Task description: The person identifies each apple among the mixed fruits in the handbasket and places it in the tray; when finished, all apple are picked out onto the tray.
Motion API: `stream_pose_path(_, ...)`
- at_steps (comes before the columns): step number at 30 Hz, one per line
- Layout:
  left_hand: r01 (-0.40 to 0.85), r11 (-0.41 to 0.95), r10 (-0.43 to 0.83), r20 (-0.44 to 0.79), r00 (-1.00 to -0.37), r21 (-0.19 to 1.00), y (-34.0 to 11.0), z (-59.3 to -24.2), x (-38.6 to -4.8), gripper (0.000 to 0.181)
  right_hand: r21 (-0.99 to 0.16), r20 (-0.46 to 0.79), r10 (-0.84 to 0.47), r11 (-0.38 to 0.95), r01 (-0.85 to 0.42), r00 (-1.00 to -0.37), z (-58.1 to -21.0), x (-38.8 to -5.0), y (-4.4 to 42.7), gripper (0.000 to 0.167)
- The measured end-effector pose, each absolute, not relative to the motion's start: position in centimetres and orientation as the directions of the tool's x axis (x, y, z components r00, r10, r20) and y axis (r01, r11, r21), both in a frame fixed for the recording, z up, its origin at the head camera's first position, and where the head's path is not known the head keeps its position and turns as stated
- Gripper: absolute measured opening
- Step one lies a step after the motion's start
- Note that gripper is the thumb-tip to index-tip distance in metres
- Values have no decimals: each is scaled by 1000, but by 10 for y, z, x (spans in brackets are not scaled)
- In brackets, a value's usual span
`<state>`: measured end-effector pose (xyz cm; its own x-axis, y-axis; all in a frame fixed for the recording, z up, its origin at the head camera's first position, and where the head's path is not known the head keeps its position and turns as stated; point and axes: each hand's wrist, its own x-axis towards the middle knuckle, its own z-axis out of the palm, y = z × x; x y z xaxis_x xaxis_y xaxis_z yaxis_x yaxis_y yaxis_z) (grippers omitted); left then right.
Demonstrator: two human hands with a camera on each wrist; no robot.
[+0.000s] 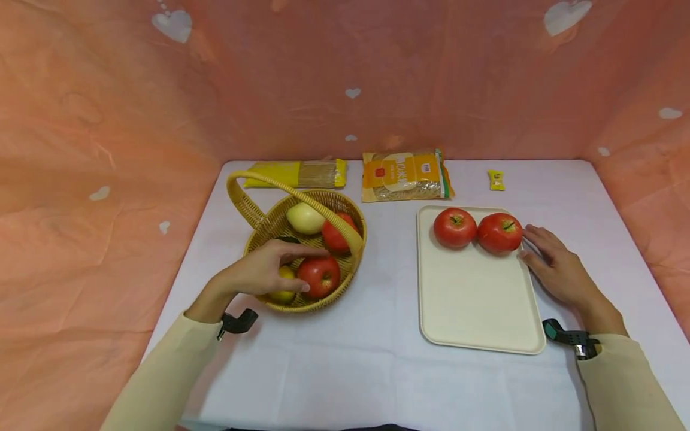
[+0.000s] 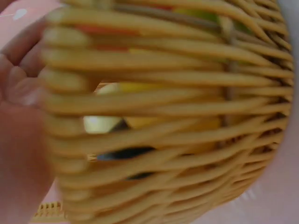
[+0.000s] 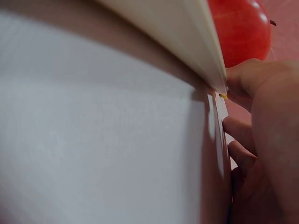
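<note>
Inside the wicker basket [image 1: 302, 308], the left hand [image 1: 264, 266] is over the front red apple [image 1: 319, 277]; its fingers are straight, with the thumb spread away from them, along the apple's sides. The same basket contains a yellow fruit [image 1: 281, 296], partly covered by this hand, a dark item [image 1: 288, 239] that I cannot identify, a pale fruit [image 1: 305, 218] and a back red apple [image 1: 336, 233]. Above them the basket's handle [image 1: 245, 205] makes an arch, and it crosses in front of the back apple. In the left wrist view, the woven wall hides most of the contents.

To the right of the basket, well apart, lies a cream tray [image 1: 480, 305]. It bears a left tomato-red apple [image 1: 455, 227] and, just beside it, a right tomato-red apple [image 1: 499, 233]. The right hand [image 1: 560, 272] is at the tray's far side from the basket, near this last apple, its fingers loosely spread; whether they touch the apple I cannot tell.

Just behind the basket is a long yellow packet [image 1: 318, 173]; behind and to its right, an orange packet [image 1: 404, 176]; farther right, a small yellow wrapper [image 1: 496, 179]. The table [image 1: 366, 359] has a whitish cover, and pinkish cloth [image 1: 431, 90] with pale hearts rises behind the basket and at both sides.
</note>
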<state>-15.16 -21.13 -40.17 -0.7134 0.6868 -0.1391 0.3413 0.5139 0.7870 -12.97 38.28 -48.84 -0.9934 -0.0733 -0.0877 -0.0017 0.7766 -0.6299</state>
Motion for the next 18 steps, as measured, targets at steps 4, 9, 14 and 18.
stream_pose_path(4,354,580,661,-170,-731,734,-206,-404,-154,63,-629,-92,-70,778,4,-993,-486,-130,384,65)
stream_pose_path(9,405,614,674,-184,-715,677,-204,-402,-155,67,-631,-97,-65,776,11,-993,-484,-130,383,65)
stream_pose_path(14,446,606,713,-201,-671,659,-203,-400,-156,74,-629,-103,-60,777,18,-993,-484,-129,382,66)
stream_pose_path(18,457,608,717,-202,-667,649,-203,-406,-157,79,-627,-95,-63,779,11,-993,-485,-129,381,65)
